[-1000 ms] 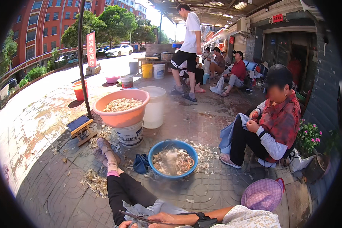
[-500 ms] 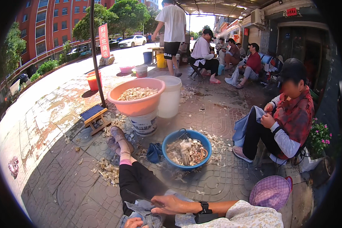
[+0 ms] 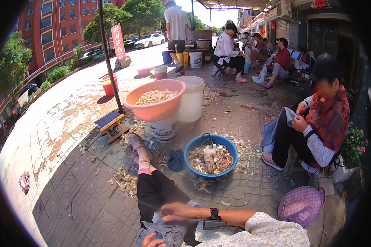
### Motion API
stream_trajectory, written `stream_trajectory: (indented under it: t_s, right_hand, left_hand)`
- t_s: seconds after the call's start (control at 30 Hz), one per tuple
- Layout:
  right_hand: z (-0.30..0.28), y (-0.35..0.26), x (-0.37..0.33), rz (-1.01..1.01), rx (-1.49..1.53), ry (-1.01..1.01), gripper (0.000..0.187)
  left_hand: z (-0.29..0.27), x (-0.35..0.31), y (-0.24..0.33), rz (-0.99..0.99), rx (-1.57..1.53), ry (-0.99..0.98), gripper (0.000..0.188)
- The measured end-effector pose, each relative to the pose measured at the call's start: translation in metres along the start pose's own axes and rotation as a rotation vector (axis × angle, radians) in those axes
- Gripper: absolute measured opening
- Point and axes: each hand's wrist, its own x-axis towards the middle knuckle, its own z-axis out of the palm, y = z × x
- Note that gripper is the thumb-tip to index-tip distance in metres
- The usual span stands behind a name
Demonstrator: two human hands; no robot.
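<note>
My right hand [image 3: 177, 211] hovers over the grey cloth [image 3: 169, 227] on my lap, a dark band round its wrist. Its fingers look closed, but blur hides what they hold. At the lower edge, my left hand [image 3: 153, 241] is partly cut off; its fingers are apart on the bluish-grey cloth. Beyond my legs, a blue basin [image 3: 190, 172] on the paving holds garlic cloves [image 3: 200, 165], with a whitish glove [image 3: 209, 155] lying on top.
A pink basin [image 3: 131, 101] full of peeled cloves sits on a white bucket [image 3: 164, 131], beside a tall white tub [image 3: 192, 103]. A purple checked hat [image 3: 301, 207] lies at my right. A co-worker [image 3: 323, 119] sits beyond it. Peelings [image 3: 125, 181] litter the paving.
The whole view has shifted, setting things farther right and lower. A dark thin blade by my right hand no longer shows clearly. The standing person in the background has walked farther off.
</note>
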Motion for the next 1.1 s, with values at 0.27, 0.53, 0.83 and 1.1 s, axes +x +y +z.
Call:
stream_trajectory:
  t_s: [0.27,0.53,0.83,1.1]
  right_hand:
    - [-0.005,0.022,0.009,0.188,-0.035,-0.078,0.041]
    - [-0.006,0.012,0.002,0.175,0.211,-0.207,0.047]
    - [-0.001,0.01,0.008,0.297,0.215,-0.364,0.054]
    - [-0.001,0.008,0.002,0.186,0.33,-0.367,0.028]
  left_hand:
    - [-0.003,-0.004,0.019,-0.249,-0.177,-0.109,0.015]
    - [0.001,-0.006,-0.011,-0.047,-0.29,-0.036,0.015]
    - [0.004,-0.006,0.002,-0.063,-0.29,-0.217,0.005]
    - [0.007,-0.01,-0.011,-0.104,-0.473,-0.195,0.006]
